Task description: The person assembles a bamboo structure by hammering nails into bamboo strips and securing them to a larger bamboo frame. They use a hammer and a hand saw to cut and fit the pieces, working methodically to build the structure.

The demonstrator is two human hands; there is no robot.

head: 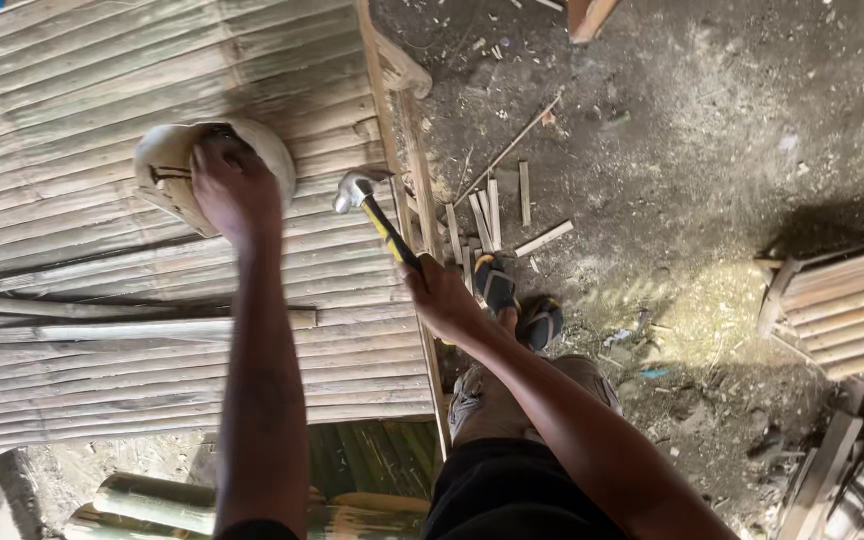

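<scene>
Right hand (439,297) closed round the yellow-and-black handle of a claw hammer (360,189), steel head raised just above the bamboo-slat panel (102,210) near its right edge. Left hand (227,185) reaching into a pale coconut-shell bowl (167,165) resting on the slats toward the panel's upper middle; fingers hidden inside, so cannot tell whether curled or loose. Risks, as a judgement: hammer head close to the bowl and left wrist, so a wide swing could strike either; thin slats could split under a hard blow; sandalled feet (517,300) just beside the panel's right edge, exposed to a slipped hammer.
</scene>
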